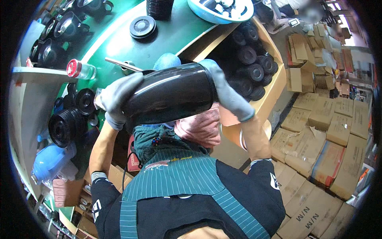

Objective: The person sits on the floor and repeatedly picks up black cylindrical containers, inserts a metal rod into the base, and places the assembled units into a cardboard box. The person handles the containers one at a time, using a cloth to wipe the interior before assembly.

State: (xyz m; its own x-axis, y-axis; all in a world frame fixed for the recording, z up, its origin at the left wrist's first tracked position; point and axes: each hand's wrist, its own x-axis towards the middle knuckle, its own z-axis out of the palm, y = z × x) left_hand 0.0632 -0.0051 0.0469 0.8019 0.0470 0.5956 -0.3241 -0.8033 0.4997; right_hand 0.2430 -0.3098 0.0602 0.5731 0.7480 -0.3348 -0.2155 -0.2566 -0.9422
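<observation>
Above my lap I hold a large glossy black cylindrical vessel on its side, slightly wider at the right. My left hand, in a grey glove, is closed round its left end. Against the right end presses my gloved right hand, with its fingers partly hidden behind the rim. Behind the vessel a metal rod juts out to the left, and a light-blue rounded thing shows above it; I cannot make out its kind. A pink cloth lies across my lap beneath.
The green table bears black round lids, a red-capped glass jar and a blue basin of small parts. An open carton of black round parts stands at right. Cardboard boxes cover the right side; black lids pile up left.
</observation>
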